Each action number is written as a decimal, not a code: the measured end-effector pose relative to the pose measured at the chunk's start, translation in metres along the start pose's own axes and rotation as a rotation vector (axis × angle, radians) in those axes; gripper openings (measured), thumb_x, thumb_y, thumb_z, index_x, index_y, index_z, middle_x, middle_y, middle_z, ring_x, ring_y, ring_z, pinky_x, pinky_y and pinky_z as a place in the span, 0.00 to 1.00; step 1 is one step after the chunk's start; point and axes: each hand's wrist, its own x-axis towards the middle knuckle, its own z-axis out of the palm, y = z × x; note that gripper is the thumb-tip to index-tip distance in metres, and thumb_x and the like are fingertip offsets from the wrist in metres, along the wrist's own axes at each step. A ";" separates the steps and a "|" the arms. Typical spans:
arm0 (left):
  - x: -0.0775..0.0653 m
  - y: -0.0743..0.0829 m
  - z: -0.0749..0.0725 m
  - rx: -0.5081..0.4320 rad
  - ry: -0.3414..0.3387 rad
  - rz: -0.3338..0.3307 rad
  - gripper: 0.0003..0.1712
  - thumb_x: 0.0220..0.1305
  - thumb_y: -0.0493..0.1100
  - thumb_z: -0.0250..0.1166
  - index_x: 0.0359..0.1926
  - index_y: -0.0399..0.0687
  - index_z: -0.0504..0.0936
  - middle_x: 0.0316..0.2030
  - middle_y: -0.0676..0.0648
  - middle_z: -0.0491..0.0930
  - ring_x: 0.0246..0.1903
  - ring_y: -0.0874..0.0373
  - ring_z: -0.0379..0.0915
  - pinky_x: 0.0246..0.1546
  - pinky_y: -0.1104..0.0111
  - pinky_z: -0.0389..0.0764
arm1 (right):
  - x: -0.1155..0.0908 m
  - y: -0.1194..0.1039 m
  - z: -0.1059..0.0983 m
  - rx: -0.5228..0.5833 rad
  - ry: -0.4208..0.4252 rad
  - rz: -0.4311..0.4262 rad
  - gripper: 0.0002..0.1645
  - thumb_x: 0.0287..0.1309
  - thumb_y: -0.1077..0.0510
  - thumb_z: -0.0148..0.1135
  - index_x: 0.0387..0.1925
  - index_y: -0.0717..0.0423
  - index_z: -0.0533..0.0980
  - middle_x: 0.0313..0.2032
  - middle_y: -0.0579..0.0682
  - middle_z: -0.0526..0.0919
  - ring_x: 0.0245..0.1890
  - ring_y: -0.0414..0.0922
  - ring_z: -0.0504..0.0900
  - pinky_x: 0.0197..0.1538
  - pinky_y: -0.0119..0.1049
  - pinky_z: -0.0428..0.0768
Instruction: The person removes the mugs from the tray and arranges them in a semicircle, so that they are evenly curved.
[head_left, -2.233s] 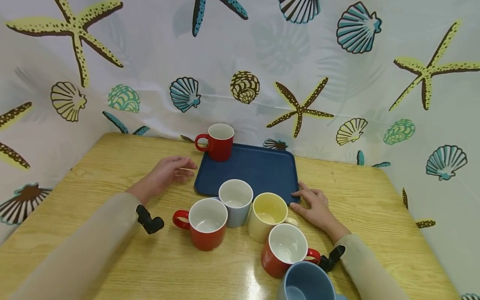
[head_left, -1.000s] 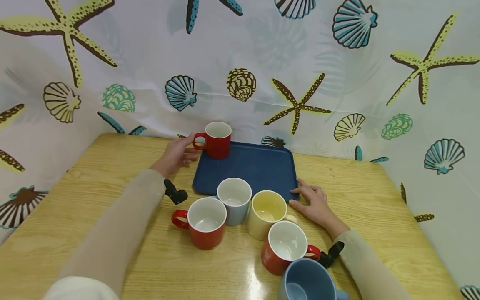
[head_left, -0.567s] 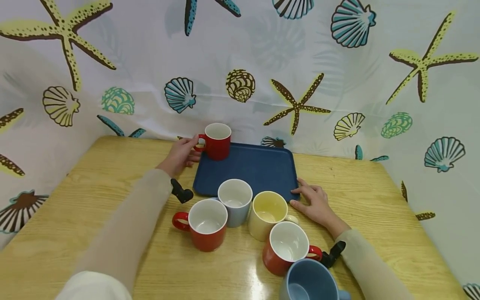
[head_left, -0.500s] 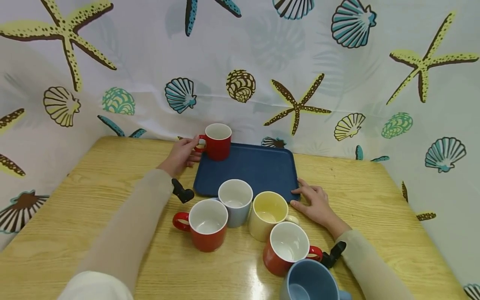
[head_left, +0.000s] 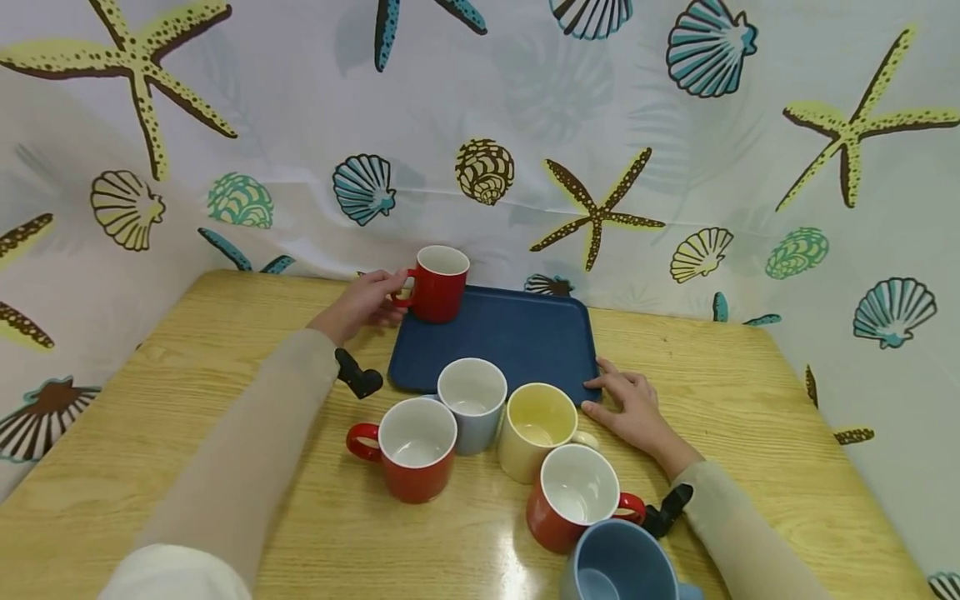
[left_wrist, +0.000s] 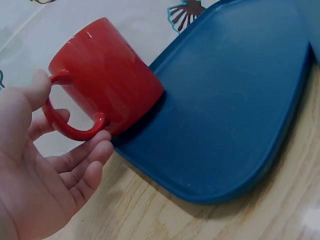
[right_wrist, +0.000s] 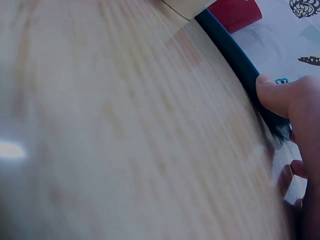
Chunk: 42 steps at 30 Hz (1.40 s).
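On the far left corner of a blue tray (head_left: 525, 342) stands a red mug (head_left: 438, 296) with a white inside. My left hand (head_left: 363, 307) pinches its handle between thumb and fingers; the left wrist view shows the thumb (left_wrist: 37, 90) on the upper part of the handle and the lower fingers loosely bent under it. My right hand (head_left: 630, 412) holds the tray's near right corner, thumb on the front edge, fingers along the right side. The right wrist view shows the thumb (right_wrist: 275, 95) against the rim; the fingers are partly hidden.
In front of the tray stand another red mug (head_left: 417, 467), a light blue mug (head_left: 472, 421), a yellow mug (head_left: 525, 446), a third red mug (head_left: 551, 521) and a blue mug (head_left: 618, 567). A shell-patterned cloth (head_left: 300, 108) hangs behind the wooden table (head_left: 225, 358).
My left hand has reached forward from the tray's left side and taken hold of the red mug's handle. The mug has shifted slightly right. My right hand has stayed at the tray corner.
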 end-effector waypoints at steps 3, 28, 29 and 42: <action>0.000 0.000 0.002 -0.012 -0.046 -0.018 0.40 0.61 0.70 0.49 0.54 0.38 0.64 0.50 0.35 0.75 0.42 0.46 0.76 0.44 0.63 0.77 | -0.001 0.000 0.001 0.005 -0.007 0.000 0.23 0.57 0.44 0.61 0.52 0.48 0.76 0.70 0.53 0.54 0.59 0.55 0.56 0.60 0.60 0.45; -0.015 -0.013 0.007 -0.132 -0.100 0.086 0.38 0.60 0.69 0.51 0.55 0.41 0.67 0.48 0.36 0.75 0.45 0.45 0.74 0.46 0.64 0.76 | 0.000 0.004 0.001 -0.001 -0.016 0.008 0.25 0.58 0.41 0.59 0.53 0.48 0.75 0.70 0.51 0.53 0.61 0.54 0.54 0.60 0.59 0.46; -0.015 -0.014 0.007 -0.136 -0.095 0.090 0.38 0.60 0.69 0.51 0.54 0.41 0.67 0.48 0.36 0.75 0.45 0.45 0.74 0.46 0.64 0.76 | 0.000 0.004 0.001 -0.004 -0.016 0.007 0.24 0.58 0.41 0.59 0.53 0.48 0.75 0.70 0.51 0.53 0.61 0.54 0.55 0.60 0.59 0.46; -0.032 -0.021 -0.004 -0.185 -0.075 0.154 0.31 0.65 0.63 0.51 0.41 0.36 0.67 0.48 0.36 0.75 0.48 0.42 0.73 0.51 0.59 0.73 | 0.001 0.004 0.000 -0.004 0.007 -0.014 0.23 0.58 0.43 0.60 0.52 0.49 0.76 0.70 0.52 0.54 0.59 0.54 0.56 0.60 0.59 0.45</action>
